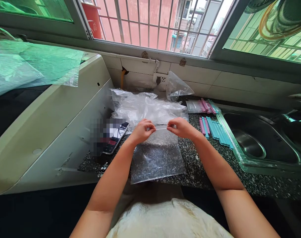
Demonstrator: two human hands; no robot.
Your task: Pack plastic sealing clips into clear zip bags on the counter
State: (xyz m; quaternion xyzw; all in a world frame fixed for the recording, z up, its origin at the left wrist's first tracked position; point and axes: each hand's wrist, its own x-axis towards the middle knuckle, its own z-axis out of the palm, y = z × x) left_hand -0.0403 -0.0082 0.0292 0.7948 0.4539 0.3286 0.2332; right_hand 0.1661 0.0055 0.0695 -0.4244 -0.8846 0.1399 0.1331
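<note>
Head view: left hand (143, 130) and right hand (179, 127) pinching a bag edge (161, 128), likely working the opening, next needs a light touch.

Both bare arms reach forward, one on each side of the clear bag (159, 162). The left hand (143, 130) is at the bag's far edge, thumb and fingertip pinched together on it, the other fingers curled in. The right hand (179, 128) mirrors it farther right along that same edge, likewise pinching, a short gap between the two sets of fingertips. The left forearm (116, 172) slants up on the bag's left, the right forearm (216, 158) on its right, and both wrists turn inward toward the bag. The torso (162, 221), in pale cloth, is closer in than the bag's near edge
</note>
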